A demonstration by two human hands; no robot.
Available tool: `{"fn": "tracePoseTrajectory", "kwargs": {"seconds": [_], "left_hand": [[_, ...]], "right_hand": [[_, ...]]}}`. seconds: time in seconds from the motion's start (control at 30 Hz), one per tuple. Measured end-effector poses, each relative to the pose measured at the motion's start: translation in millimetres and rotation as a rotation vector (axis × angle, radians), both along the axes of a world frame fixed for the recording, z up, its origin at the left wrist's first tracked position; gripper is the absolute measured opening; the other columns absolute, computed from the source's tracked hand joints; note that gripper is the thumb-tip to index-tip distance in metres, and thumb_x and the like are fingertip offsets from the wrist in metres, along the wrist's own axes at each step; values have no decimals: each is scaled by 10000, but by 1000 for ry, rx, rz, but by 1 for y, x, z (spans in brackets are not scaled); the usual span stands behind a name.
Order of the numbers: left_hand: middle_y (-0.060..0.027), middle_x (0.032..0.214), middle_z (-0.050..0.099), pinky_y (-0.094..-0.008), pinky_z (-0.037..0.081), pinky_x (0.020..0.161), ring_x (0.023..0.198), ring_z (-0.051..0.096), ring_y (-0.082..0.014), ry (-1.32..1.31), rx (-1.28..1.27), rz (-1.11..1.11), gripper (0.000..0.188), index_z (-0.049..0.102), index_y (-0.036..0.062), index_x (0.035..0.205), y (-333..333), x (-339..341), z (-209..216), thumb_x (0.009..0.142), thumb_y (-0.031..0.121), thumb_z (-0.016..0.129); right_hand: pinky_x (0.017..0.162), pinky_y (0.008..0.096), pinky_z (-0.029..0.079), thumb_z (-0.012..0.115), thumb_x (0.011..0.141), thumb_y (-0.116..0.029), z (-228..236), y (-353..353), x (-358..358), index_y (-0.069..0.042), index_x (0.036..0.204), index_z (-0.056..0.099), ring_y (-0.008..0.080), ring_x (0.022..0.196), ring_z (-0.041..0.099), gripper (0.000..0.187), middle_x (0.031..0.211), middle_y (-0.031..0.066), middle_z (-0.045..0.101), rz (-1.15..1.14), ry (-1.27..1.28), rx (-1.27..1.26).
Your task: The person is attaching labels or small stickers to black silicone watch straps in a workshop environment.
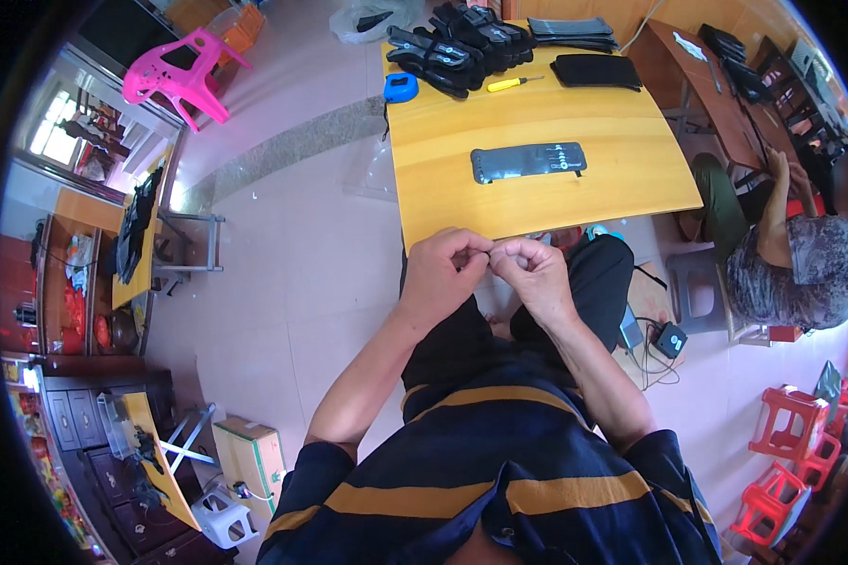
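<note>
My left hand (pixel 446 271) and my right hand (pixel 534 274) meet fingertip to fingertip just off the near edge of the yellow wooden table (pixel 443 202), above my lap. Both are pinched closed. Whatever they hold between the fingertips is too small to make out. Beyond them on the tabletop lies a flat dark grey strip (pixel 528 162) with pale printing and a small black tab at its near right corner. Neither hand touches it.
At the table's far side are bundled black straps (pixel 443 56), a blue tape measure (pixel 400 88), a yellow screwdriver (pixel 507 85), a black pouch (pixel 596 71) and stacked grey strips (pixel 572 31). A co-worker (pixel 791 254) sits at right. A pink chair (pixel 184 75) stands far left.
</note>
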State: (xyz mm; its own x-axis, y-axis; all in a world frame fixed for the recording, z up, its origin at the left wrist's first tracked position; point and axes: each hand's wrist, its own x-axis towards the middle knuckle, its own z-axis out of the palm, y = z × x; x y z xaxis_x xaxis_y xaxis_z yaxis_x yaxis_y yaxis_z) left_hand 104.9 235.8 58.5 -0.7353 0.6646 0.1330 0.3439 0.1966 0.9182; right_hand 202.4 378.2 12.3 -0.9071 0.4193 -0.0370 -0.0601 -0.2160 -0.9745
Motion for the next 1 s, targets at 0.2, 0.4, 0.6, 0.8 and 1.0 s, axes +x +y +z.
{"fn": "tracePoseTrajectory", "kwargs": {"seconds": [0.2,0.4,0.6,0.8,1.0], "left_hand": [[-73,943,726,-252,587,782,853,713,-122,-66,23,-33,155,733,-27,1014,0,-4,-6,871,-54,679],[-29,955,681,-213,546,782,864,658,-62,-243,56,-102,245,686,-19,1121,1,-10,-17,884,-71,655],[-40,844,691,-237,557,697,770,670,-72,-206,84,-26,286,662,-12,1155,7,-6,-23,872,-56,650],[0,872,621,-187,501,705,776,606,-36,-207,30,8,321,622,-3,1196,10,-4,-20,886,-87,623],[12,844,617,-180,490,687,755,597,-26,-188,-44,4,315,632,1,1204,9,-9,-24,897,-69,628]], "right_hand": [[733,218,533,697,951,-21,3,1,1,14,975,738,56,794,668,59,910,19,733,6,-32,-29],[808,223,539,730,887,20,-8,1,2,27,922,738,89,865,689,37,1024,44,683,-40,2,68],[737,212,543,729,863,37,-8,-8,-5,36,893,731,78,802,674,30,1005,40,661,-166,32,191],[695,208,534,719,850,53,-8,-11,-7,33,872,713,71,790,668,30,978,39,646,-200,27,215],[652,209,510,710,830,61,0,-17,-10,35,846,695,69,738,640,34,931,45,642,-236,-9,302]]}}
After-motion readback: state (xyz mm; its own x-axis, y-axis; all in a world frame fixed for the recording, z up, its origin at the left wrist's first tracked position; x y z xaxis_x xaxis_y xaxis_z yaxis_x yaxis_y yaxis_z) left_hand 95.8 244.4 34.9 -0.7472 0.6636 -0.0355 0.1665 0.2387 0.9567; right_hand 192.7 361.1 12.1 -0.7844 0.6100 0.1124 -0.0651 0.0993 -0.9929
